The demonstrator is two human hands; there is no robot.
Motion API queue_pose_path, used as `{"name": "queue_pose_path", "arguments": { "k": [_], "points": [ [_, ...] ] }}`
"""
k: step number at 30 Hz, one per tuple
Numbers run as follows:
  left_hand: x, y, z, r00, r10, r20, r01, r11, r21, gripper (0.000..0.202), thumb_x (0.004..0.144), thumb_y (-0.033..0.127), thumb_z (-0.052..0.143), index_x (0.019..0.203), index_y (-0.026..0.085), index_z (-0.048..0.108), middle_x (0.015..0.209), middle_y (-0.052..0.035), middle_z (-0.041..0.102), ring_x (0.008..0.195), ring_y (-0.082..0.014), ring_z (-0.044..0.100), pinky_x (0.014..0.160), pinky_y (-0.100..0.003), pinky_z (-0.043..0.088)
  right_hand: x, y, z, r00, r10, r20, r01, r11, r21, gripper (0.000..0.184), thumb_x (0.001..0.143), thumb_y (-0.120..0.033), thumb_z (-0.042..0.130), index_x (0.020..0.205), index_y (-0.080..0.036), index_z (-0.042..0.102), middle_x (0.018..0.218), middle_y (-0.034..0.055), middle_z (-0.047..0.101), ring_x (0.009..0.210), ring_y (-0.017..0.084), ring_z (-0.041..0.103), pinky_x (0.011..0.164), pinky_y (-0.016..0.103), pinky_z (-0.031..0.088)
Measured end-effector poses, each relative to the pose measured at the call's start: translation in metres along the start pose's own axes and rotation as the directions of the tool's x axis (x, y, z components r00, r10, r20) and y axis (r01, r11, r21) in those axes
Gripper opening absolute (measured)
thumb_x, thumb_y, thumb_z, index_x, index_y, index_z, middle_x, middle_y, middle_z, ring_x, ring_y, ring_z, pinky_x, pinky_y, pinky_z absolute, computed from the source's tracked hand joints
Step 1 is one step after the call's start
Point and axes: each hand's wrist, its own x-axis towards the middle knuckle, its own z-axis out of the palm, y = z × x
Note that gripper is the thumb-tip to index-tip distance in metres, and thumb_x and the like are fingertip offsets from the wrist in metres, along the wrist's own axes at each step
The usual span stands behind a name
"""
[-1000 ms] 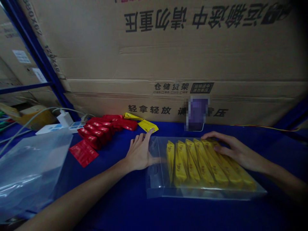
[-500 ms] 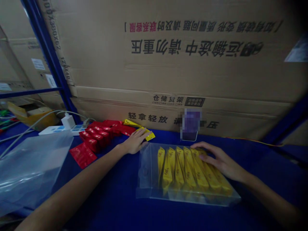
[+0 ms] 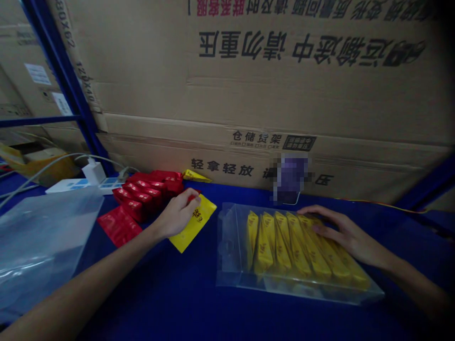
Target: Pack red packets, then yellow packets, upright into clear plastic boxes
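Observation:
My left hand (image 3: 179,213) is closed on a yellow packet (image 3: 195,222), which lies flat and slanted beneath the fingers. Just left of it, several red packets (image 3: 142,194) stand in a row, with one red packet (image 3: 120,225) lying flat in front. Another yellow packet (image 3: 195,176) rests behind the hand. On the right, a clear plastic box (image 3: 232,246) holds several yellow packets (image 3: 282,248) leaning side by side. My right hand (image 3: 337,232) grips the box's far right side, fingers over the edge and thumb against the packets.
A phone (image 3: 292,177) leans on the large cardboard box (image 3: 249,94) at the back. Clear plastic sheeting (image 3: 50,246) covers the table's left side. Behind it are a power strip (image 3: 67,184) with a white plug and cables, and a small open carton (image 3: 42,166).
My left hand has drawn a yellow packet toward me and left, out from the back. My right hand stays on the clear box. The view has shifted slightly.

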Motion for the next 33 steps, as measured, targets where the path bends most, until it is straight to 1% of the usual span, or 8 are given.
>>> {"name": "queue_pose_path", "arguments": {
  "k": [5,10,14,17,22,25,28,33],
  "points": [
    [-0.003,0.003,-0.001,0.942,-0.058,0.329,0.005,0.987,0.159,0.027,0.087,0.031,0.038,0.080,0.015,0.060,0.075,-0.0039,0.062,0.067,-0.0173,0.058,0.061,-0.026,0.042,-0.001,0.007,0.001,0.999,0.036,0.008,-0.036,0.999,0.032,0.034,0.088,-0.048,0.054,0.117,-0.031,0.057,0.120,0.0027,0.063,0.112,0.030,0.057,0.096,0.041,0.042],
    [-0.008,0.014,-0.012,0.747,-0.052,0.663,0.025,0.998,0.050,0.036,0.083,0.026,0.050,0.117,0.017,0.058,0.102,-0.0046,0.067,0.084,-0.0171,0.061,0.069,-0.023,0.045,-0.002,0.010,0.001,0.999,0.037,0.018,-0.037,0.999,0.034,0.034,0.088,-0.048,0.053,0.118,-0.032,0.055,0.119,0.0019,0.062,0.112,0.029,0.056,0.096,0.040,0.042],
    [-0.008,0.016,-0.016,0.638,0.046,0.769,0.128,0.978,-0.164,0.062,0.082,0.032,0.063,0.138,0.018,0.041,0.116,-0.0097,0.064,0.093,-0.0190,0.062,0.074,-0.026,0.046,-0.001,0.010,0.002,1.000,0.028,0.008,-0.028,0.999,0.037,0.033,0.088,-0.047,0.053,0.117,-0.032,0.056,0.120,0.0022,0.062,0.113,0.029,0.055,0.098,0.041,0.040],
    [-0.008,0.010,-0.007,0.655,0.042,0.755,0.166,0.966,-0.198,0.054,0.079,0.035,0.070,0.126,0.014,0.053,0.106,-0.0116,0.067,0.086,-0.0189,0.064,0.070,-0.026,0.047,-0.001,0.010,0.002,0.999,0.030,0.012,-0.030,0.998,0.049,0.033,0.088,-0.048,0.054,0.117,-0.032,0.055,0.120,0.0026,0.062,0.113,0.030,0.055,0.097,0.041,0.041],
    [-0.010,0.006,0.009,0.748,0.034,0.663,-0.002,0.999,-0.049,0.034,0.090,0.041,0.054,0.088,0.011,0.069,0.079,-0.0057,0.066,0.070,-0.0149,0.059,0.058,-0.022,0.041,-0.001,0.010,0.001,1.000,0.020,0.017,-0.021,0.999,0.050,0.034,0.088,-0.047,0.054,0.118,-0.031,0.055,0.120,0.0025,0.062,0.112,0.029,0.056,0.097,0.039,0.040],
    [-0.012,0.009,0.005,0.743,0.055,0.667,0.034,0.992,-0.120,0.030,0.090,0.035,0.055,0.107,0.013,0.066,0.096,-0.0074,0.068,0.083,-0.0174,0.062,0.067,-0.024,0.045,-0.001,0.011,0.001,0.999,0.026,0.023,-0.027,0.998,0.051,0.034,0.088,-0.048,0.054,0.118,-0.030,0.055,0.120,0.0031,0.061,0.113,0.029,0.055,0.097,0.039,0.040],
    [-0.011,0.009,-0.002,0.715,0.069,0.695,0.184,0.942,-0.282,0.052,0.081,0.025,0.064,0.131,0.016,0.051,0.117,-0.0104,0.063,0.098,-0.0204,0.062,0.079,-0.028,0.048,-0.001,0.013,0.001,0.999,0.040,0.036,-0.043,0.997,0.059,0.035,0.089,-0.048,0.053,0.119,-0.030,0.054,0.122,0.0033,0.061,0.115,0.029,0.054,0.096,0.038,0.040],
    [0.000,-0.006,-0.001,0.834,0.058,0.549,0.154,0.930,-0.332,0.045,0.073,0.017,0.069,0.116,0.015,0.058,0.099,-0.0064,0.066,0.087,-0.0171,0.062,0.079,-0.029,0.048,-0.001,0.010,0.003,0.999,0.031,0.011,-0.032,0.998,0.055,0.035,0.089,-0.048,0.052,0.119,-0.030,0.055,0.120,0.0043,0.062,0.113,0.030,0.056,0.095,0.040,0.042]
  ]
}}
